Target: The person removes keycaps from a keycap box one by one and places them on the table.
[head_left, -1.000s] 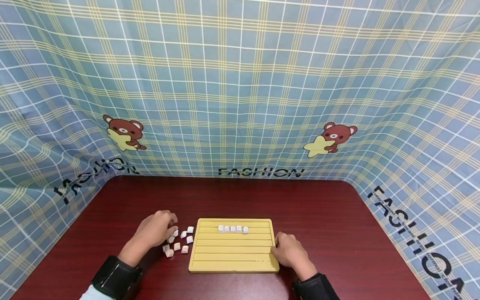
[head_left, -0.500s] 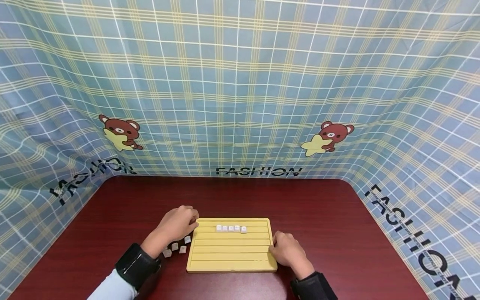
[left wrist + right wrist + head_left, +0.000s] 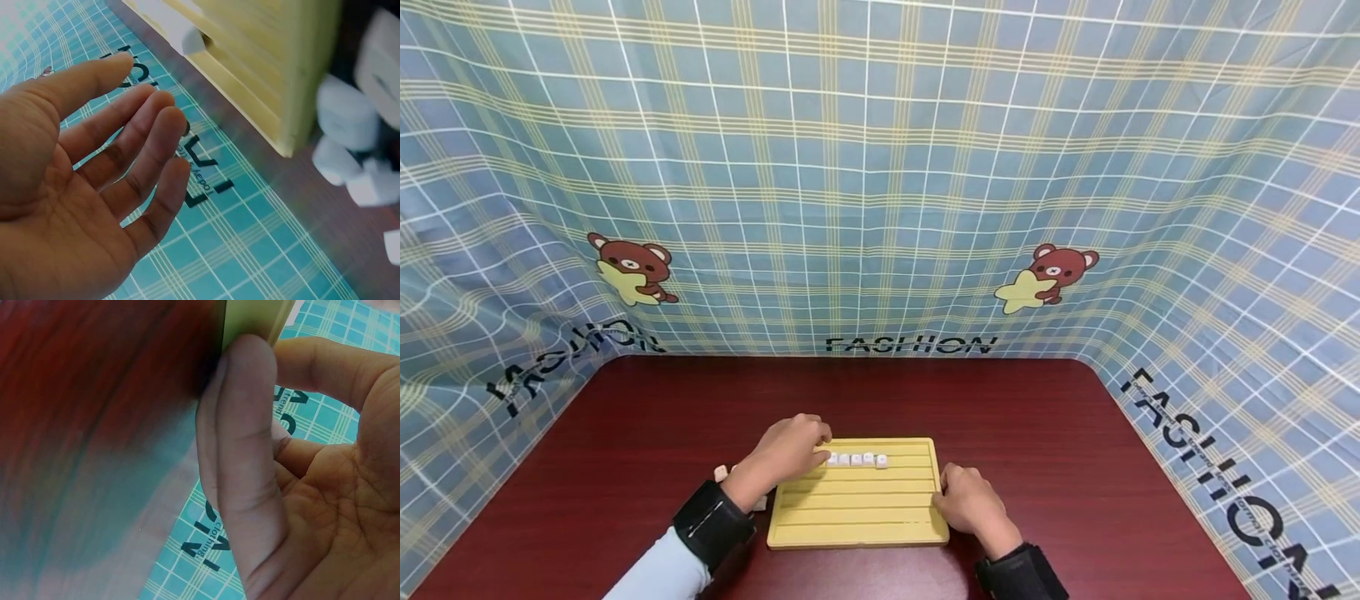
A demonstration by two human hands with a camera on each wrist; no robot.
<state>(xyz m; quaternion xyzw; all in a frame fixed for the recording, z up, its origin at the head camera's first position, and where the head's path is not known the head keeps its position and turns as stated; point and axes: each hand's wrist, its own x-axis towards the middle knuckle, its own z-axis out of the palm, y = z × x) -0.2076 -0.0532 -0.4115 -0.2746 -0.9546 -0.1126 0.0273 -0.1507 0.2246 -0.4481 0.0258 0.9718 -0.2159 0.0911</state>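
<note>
A yellow ridged tray (image 3: 859,514) lies on the dark red table, with a row of several small white keycaps (image 3: 856,460) along its upper part. My left hand (image 3: 792,450) is over the tray's far left corner, beside the left end of that row. In the left wrist view its fingers (image 3: 147,137) are loosely bent, thumb apart, and nothing shows between them. One white keycap (image 3: 185,37) is visible on the tray there. At the tray's right edge, my right hand (image 3: 970,504) grips the rim between thumb and fingers, seen closely in the right wrist view (image 3: 250,419).
Several loose keycaps (image 3: 347,115) lie on the table left of the tray, mostly hidden behind the left forearm in the head view; one loose keycap (image 3: 721,473) shows past it. A plaid cloth (image 3: 865,208) surrounds the table's back and sides.
The left hand has moved right, from the loose keycaps to the tray's far left corner near the row. My right hand keeps its grip on the tray. The head view has shifted slightly.
</note>
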